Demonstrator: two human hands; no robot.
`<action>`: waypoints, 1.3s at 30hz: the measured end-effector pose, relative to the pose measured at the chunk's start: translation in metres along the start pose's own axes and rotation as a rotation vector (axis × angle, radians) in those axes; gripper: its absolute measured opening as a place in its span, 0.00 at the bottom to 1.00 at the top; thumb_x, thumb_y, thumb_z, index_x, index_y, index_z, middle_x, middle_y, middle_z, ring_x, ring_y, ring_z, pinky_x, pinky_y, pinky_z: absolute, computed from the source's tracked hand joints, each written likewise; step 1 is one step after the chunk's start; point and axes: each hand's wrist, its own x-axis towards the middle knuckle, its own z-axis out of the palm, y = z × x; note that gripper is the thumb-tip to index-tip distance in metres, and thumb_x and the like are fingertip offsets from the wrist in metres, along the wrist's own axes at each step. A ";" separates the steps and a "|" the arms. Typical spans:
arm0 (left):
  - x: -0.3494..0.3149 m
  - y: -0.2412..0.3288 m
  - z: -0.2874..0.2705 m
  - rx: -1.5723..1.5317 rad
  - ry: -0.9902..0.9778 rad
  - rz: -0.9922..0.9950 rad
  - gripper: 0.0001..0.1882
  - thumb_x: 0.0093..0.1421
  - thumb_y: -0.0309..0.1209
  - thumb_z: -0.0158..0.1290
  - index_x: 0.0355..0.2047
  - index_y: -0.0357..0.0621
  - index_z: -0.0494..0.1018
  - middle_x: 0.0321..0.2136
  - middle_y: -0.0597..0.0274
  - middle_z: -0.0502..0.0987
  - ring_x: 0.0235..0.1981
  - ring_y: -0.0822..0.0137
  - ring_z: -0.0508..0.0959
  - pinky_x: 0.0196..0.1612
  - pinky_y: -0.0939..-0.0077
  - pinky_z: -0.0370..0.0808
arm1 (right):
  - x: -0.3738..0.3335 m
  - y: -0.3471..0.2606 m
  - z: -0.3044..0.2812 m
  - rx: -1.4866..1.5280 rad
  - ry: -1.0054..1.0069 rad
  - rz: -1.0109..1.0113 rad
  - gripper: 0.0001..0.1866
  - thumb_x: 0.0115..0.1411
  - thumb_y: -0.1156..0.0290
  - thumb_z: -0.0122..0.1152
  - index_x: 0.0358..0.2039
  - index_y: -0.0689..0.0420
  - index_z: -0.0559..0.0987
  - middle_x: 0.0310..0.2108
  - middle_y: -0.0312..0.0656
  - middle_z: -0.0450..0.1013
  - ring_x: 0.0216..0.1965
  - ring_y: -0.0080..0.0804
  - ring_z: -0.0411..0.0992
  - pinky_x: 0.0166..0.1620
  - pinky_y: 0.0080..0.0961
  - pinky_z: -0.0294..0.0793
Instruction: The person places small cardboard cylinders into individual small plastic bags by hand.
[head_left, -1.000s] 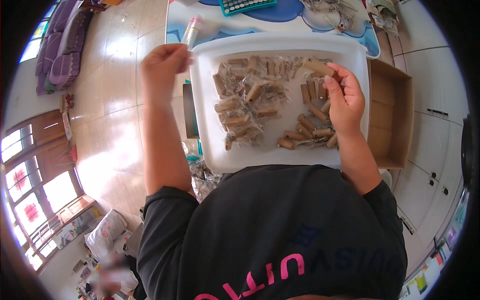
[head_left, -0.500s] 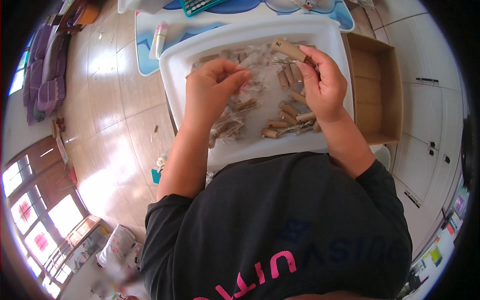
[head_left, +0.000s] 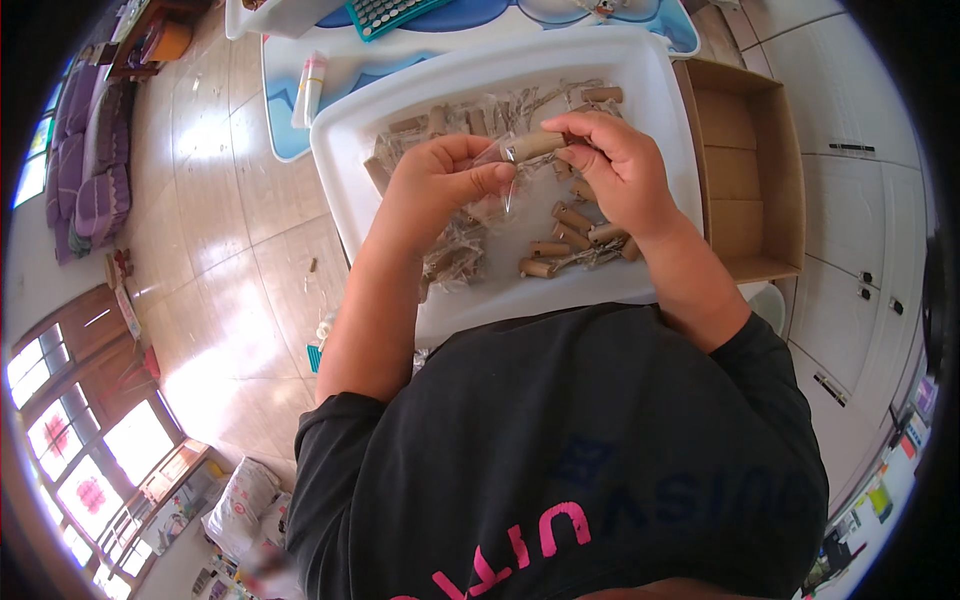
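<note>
Between thumb and fingers, my right hand (head_left: pixel 622 170) grips one end of a brown cardboard-like tube (head_left: pixel 537 146). The tube's other end, with something shiny on it, meets the mouth of a small clear plastic bag (head_left: pixel 511 188). That bag is pinched in my left hand (head_left: pixel 432 185); how far the tube sits inside it I cannot tell. Both hands are over a white plastic tub (head_left: pixel 345 170). Loose brown tubes (head_left: pixel 572 219) with thin strings lie on the tub's right side, and several tubes in clear bags (head_left: pixel 455 250) are heaped at its left and back.
Right of the tub stands an open cardboard box (head_left: pixel 735 175). The tub rests on a blue-and-white table (head_left: pixel 283 120), with a bundle of clear bags (head_left: pixel 311 88) at its left and a teal tray (head_left: pixel 395 14) behind. White cabinets (head_left: pixel 860 230) line the right.
My right hand has brought the tube left and down to my left hand. The tube's free end now meets the bag my left hand holds.
</note>
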 end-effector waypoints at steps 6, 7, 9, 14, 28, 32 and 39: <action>0.002 -0.003 0.000 -0.334 -0.089 -0.209 0.16 0.51 0.29 0.58 0.37 0.31 0.72 0.28 0.62 0.76 0.28 0.74 0.75 0.34 0.83 0.71 | 0.001 0.011 -0.005 0.336 -0.226 0.323 0.13 0.54 0.84 0.52 0.41 0.60 0.76 0.32 0.34 0.72 0.32 0.18 0.68 0.38 0.14 0.68; 0.003 -0.006 -0.001 -0.326 -0.107 -0.203 0.16 0.51 0.28 0.58 0.38 0.32 0.71 0.29 0.62 0.75 0.29 0.73 0.75 0.35 0.82 0.71 | 0.001 0.013 -0.003 0.345 -0.241 0.319 0.12 0.53 0.81 0.55 0.40 0.59 0.76 0.30 0.35 0.72 0.31 0.18 0.68 0.35 0.15 0.67; 0.004 -0.009 -0.001 -0.318 -0.123 -0.198 0.16 0.50 0.26 0.58 0.39 0.33 0.71 0.31 0.62 0.75 0.30 0.73 0.75 0.36 0.81 0.72 | 0.001 0.012 -0.003 0.357 -0.259 0.315 0.11 0.53 0.79 0.57 0.39 0.58 0.77 0.27 0.35 0.73 0.29 0.18 0.67 0.33 0.15 0.67; 0.009 -0.015 0.005 -0.266 -0.135 -0.121 0.16 0.51 0.25 0.57 0.41 0.35 0.69 0.34 0.64 0.74 0.33 0.75 0.74 0.38 0.84 0.71 | 0.000 0.003 0.006 0.264 -0.127 0.492 0.10 0.52 0.75 0.60 0.36 0.58 0.77 0.26 0.34 0.73 0.26 0.16 0.66 0.30 0.15 0.66; 0.009 -0.015 0.013 -0.506 0.036 -0.077 0.20 0.53 0.21 0.53 0.47 0.37 0.66 0.37 0.63 0.75 0.36 0.76 0.74 0.35 0.90 0.69 | 0.000 0.001 0.008 0.324 -0.186 0.481 0.11 0.54 0.71 0.61 0.39 0.57 0.78 0.24 0.32 0.73 0.24 0.15 0.64 0.29 0.14 0.65; 0.009 -0.014 0.020 -0.473 -0.020 -0.139 0.17 0.52 0.23 0.55 0.44 0.40 0.70 0.35 0.67 0.75 0.36 0.77 0.73 0.38 0.86 0.70 | -0.004 0.009 0.015 0.345 -0.111 0.414 0.09 0.54 0.72 0.60 0.36 0.59 0.78 0.25 0.32 0.74 0.27 0.14 0.67 0.32 0.13 0.67; 0.012 -0.010 0.014 -0.394 0.014 -0.262 0.11 0.56 0.29 0.52 0.39 0.38 0.74 0.31 0.66 0.77 0.31 0.78 0.74 0.29 0.86 0.69 | -0.005 0.010 0.011 0.344 -0.159 0.397 0.07 0.54 0.73 0.59 0.33 0.60 0.79 0.25 0.32 0.74 0.27 0.15 0.67 0.32 0.14 0.67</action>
